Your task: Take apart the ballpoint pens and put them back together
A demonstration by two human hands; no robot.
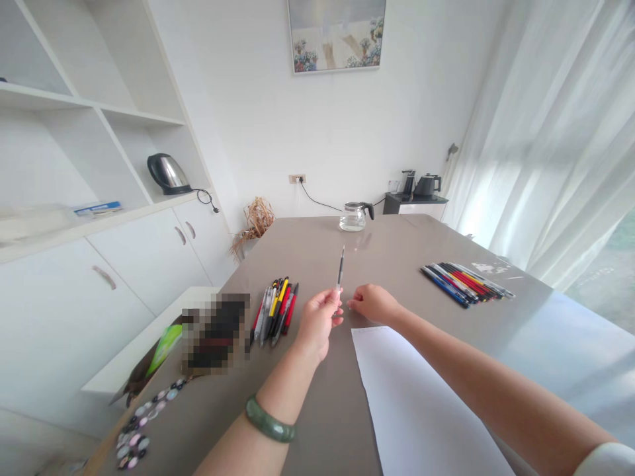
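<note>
Paper (417, 403) lies nearest, left hand (317, 322) pinching 1 pen (340, 270) jutting upward, right hand (373, 304) curled.

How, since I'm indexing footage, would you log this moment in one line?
left hand: holding pen nearly upright | right hand: curled nearby, contents unclear | paper: flat on table

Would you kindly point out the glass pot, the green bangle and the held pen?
Glass pot (352, 220), head view: its clear body.
Green bangle (268, 422), head view: its outer band.
Held pen (340, 269), head view: its barrel.

Homelike room: curtain (540, 132), painting (338, 38)
</note>
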